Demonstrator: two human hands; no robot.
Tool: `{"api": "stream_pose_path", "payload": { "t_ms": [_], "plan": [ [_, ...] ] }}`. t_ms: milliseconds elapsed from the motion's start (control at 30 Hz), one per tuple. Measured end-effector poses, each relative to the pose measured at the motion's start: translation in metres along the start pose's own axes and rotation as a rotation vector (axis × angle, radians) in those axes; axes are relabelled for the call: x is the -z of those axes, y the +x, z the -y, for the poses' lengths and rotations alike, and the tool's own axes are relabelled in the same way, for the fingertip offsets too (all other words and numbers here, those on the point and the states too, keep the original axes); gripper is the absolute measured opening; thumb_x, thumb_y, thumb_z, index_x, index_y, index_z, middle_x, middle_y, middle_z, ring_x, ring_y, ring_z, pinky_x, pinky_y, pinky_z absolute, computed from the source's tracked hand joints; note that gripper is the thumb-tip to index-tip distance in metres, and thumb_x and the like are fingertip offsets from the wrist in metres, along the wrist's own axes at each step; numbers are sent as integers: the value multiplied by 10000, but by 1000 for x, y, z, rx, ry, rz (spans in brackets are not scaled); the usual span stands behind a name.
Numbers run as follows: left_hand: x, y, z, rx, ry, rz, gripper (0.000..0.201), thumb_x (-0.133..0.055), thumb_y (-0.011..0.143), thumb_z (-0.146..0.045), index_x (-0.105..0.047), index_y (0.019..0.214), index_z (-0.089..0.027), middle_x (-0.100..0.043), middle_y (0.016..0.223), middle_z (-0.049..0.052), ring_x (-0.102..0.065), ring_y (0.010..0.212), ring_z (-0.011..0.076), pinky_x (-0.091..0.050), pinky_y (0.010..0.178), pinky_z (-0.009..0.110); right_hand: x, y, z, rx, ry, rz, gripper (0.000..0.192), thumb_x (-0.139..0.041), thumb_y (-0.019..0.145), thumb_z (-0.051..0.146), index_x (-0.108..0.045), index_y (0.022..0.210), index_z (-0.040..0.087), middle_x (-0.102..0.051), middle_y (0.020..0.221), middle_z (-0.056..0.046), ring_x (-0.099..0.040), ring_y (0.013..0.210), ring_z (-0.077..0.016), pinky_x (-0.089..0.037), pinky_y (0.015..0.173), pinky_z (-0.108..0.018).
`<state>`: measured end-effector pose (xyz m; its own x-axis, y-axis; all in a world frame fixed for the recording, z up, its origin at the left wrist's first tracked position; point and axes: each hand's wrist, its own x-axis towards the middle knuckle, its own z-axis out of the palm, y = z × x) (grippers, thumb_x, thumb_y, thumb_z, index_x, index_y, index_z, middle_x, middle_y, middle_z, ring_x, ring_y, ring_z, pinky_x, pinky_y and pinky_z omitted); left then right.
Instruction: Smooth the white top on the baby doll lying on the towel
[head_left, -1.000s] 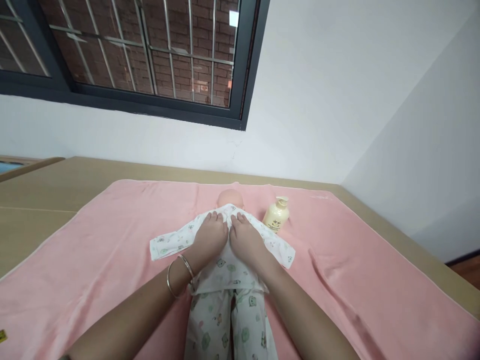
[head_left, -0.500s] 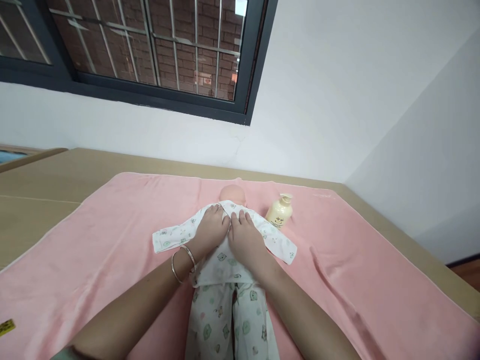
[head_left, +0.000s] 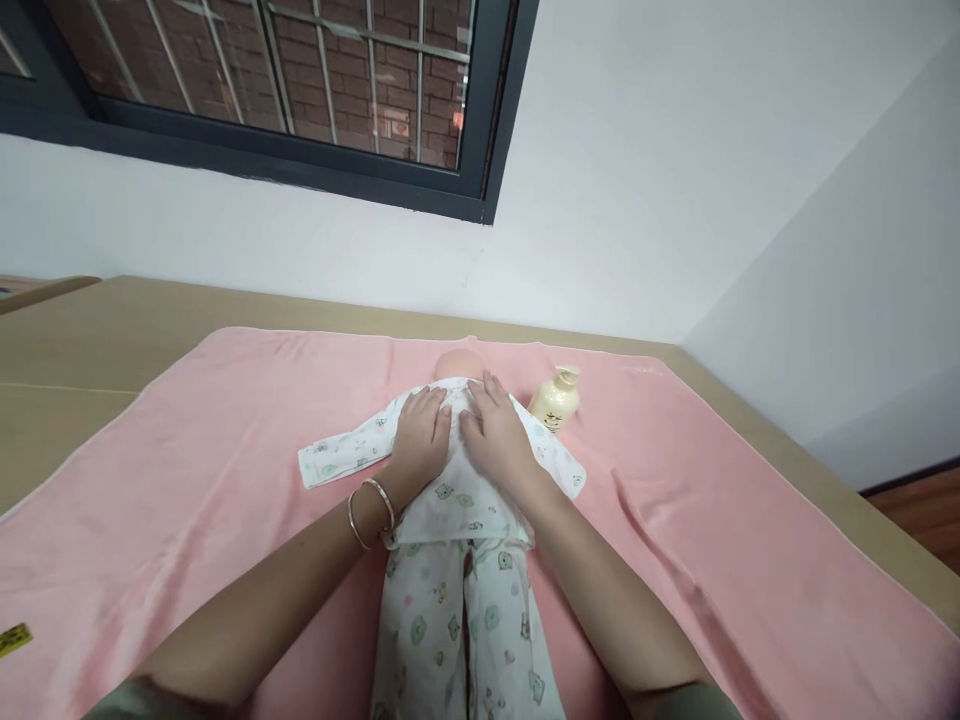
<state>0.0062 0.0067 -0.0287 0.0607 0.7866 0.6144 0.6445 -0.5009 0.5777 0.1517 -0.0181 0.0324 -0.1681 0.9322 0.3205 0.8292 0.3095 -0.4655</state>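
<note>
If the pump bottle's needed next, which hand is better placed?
Right, most likely. The right hand rests on the printed white shirt, on the same side as the cream pump bottle and nearer to it. The left hand would have to reach past the right.

A thin silvery bangle rings the person's left wrist; well apart from the bangle show two grey-green sleeves.
</note>
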Motion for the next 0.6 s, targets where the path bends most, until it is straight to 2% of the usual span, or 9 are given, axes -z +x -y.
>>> {"api": "stream_pose_path", "payload": {
  "t_ms": [100, 233, 433, 600],
  "plan": [
    [2, -1, -2, -5, -27, -29, 508, -241, 1047, -386, -615, 1286, -140, -668, 1314, 157, -563, 1299, 286, -422, 1149, 520, -5, -4, 8, 48, -27, -11, 561, -400, 1002, 268, -424, 1543, 120, -279, 1675, -137, -167, 1575, -284, -198, 1265, -493],
    [2, -1, -2, -7, -22, -38, 555, -192, 1058, -433, -622, 1276, -158, -679, 1287, 150, -577, 1288, 278, -415, 1154, 525, -10, -5, 9, 52, -82, 123, 519, -397, 1015, 278, -479, 1506, 133, -368, 1629, -170, -233, 1552, -320, -181, 1249, -574],
    [2, 1, -2, -21, -40, 2, 562, -176, 1059, -434, -606, 1299, -164, -681, 1289, 148, -592, 1265, 277, -407, 1153, 538, -4, -8, 15, 107, -43, -17, 506, -371, 1016, 253, -487, 1498, 148, -316, 1659, -139, -233, 1557, -286, -207, 1255, -523],
    [3, 1, -2, -25, -38, -21, 544, -206, 1052, -425, -626, 1253, -143, -688, 1263, 168, -587, 1265, 286, -423, 1139, 528, -9, -7, 12, 54, -85, 104, 497, -395, 1015, 249, -507, 1476, 103, -389, 1613, -190, -254, 1544, -327, -196, 1241, -578]
  ]
}}
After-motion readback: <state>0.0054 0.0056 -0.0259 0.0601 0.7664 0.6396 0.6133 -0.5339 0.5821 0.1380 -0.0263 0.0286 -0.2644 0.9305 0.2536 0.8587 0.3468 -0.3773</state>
